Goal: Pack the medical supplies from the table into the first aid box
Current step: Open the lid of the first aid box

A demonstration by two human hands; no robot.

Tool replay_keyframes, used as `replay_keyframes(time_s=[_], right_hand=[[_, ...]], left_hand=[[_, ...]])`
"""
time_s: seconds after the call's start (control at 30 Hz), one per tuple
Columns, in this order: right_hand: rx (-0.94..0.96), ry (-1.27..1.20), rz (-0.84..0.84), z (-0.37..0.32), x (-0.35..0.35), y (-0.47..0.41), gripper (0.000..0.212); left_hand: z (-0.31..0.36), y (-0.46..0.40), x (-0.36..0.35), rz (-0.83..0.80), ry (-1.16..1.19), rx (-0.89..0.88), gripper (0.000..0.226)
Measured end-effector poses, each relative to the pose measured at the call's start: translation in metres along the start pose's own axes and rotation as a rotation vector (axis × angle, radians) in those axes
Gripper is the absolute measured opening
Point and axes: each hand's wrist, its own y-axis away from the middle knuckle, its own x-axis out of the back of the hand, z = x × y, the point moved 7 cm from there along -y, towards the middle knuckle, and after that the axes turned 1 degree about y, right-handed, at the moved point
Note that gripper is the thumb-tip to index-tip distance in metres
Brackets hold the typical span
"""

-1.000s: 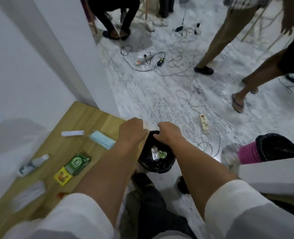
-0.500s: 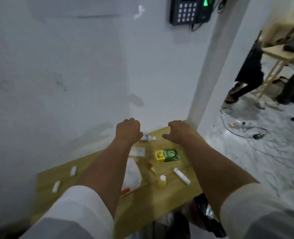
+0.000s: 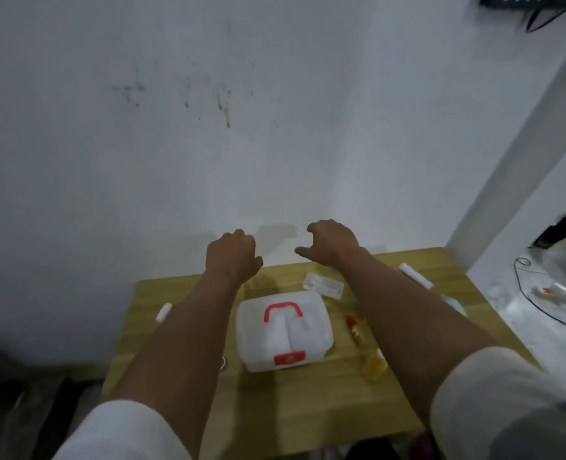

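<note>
The first aid box (image 3: 283, 330) is seen shut on the wooden table (image 3: 308, 410), between the forearms. The left hand (image 3: 231, 257) is curled loosely, empty; the right hand (image 3: 333, 242) is spread, gripping nothing.

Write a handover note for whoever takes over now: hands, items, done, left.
Left hand: loosely curled, holding nothing, raised past the table's far edge.
Right hand: open, holding nothing, raised beside it.
First aid box: mid-table, lid shut.
Out on the table: white roll at left, clear packet, red tube, yellow bottle, white roll at right.
Done: nothing visibly packed.
Left: open the box, pack everything.
</note>
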Motion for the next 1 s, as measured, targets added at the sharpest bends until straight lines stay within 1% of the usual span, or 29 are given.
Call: replay_keyframes(time_s=[0.2, 0.3, 0.37, 0.47, 0.6, 0.67, 0.77, 0.87, 0.93, 1.0], right_hand=[[0.038, -0.006, 0.168, 0.005, -0.042, -0.009, 0.066], [0.070, -0.050, 0.299, 0.003, -0.048, 0.021, 0.063], [0.131, -0.048, 0.328, -0.009, -0.051, 0.054, 0.061], [0.224, 0.002, 0.305, -0.029, -0.070, 0.106, 0.058], [0.275, -0.087, 0.328, -0.034, -0.093, 0.160, 0.056], [0.292, -0.098, 0.277, -0.035, -0.116, 0.181, 0.062], [0.286, -0.054, 0.221, -0.034, -0.150, 0.196, 0.078], [0.292, 0.017, 0.286, -0.031, -0.165, 0.198, 0.089], [0.302, 0.054, 0.341, -0.030, -0.172, 0.197, 0.088], [0.299, 0.051, 0.378, -0.028, -0.176, 0.194, 0.083]], left_hand=[[0.013, -0.002, -0.046, 0.136, 0.005, 0.022, 0.047], [0.020, 0.027, -0.049, 0.235, 0.040, 0.050, 0.050], [0.023, 0.057, -0.047, 0.266, 0.101, 0.064, 0.050], [0.020, 0.107, -0.054, 0.253, 0.184, 0.095, 0.051], [0.015, 0.161, -0.068, 0.264, 0.358, 0.146, 0.059], [0.022, 0.182, -0.082, 0.214, 0.430, 0.117, 0.064], [0.032, 0.199, -0.107, 0.154, 0.465, 0.060, 0.073], [0.031, 0.201, -0.125, 0.133, 0.493, 0.050, 0.089], [0.029, 0.200, -0.136, 0.123, 0.507, 0.031, 0.098], [0.028, 0.199, -0.144, 0.145, 0.493, 0.011, 0.100]])
